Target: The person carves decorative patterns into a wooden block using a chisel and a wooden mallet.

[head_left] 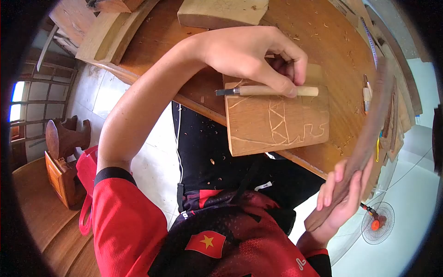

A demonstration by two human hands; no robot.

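Note:
My left hand (258,57) reaches across a carved wooden board (254,124), its thumb and fingers closed on a wood chisel (263,90). The chisel lies level above the board, its dark metal blade pointing left and its pale wooden handle to the right. Lines, triangles and curved shapes are cut into the board's face, and its near edge overhangs the table. At the lower right, my right hand (341,196) is wrapped round a long dark wooden stick (364,143), which slants up and away over the table's right side.
Wood shavings dot the table (341,111). A thick wooden block (221,11) sits at the far edge, a curved piece (117,32) at upper left. Another small tool (367,94) lies right, beside wood strips (394,115). A fan (377,223) stands beyond the right hand.

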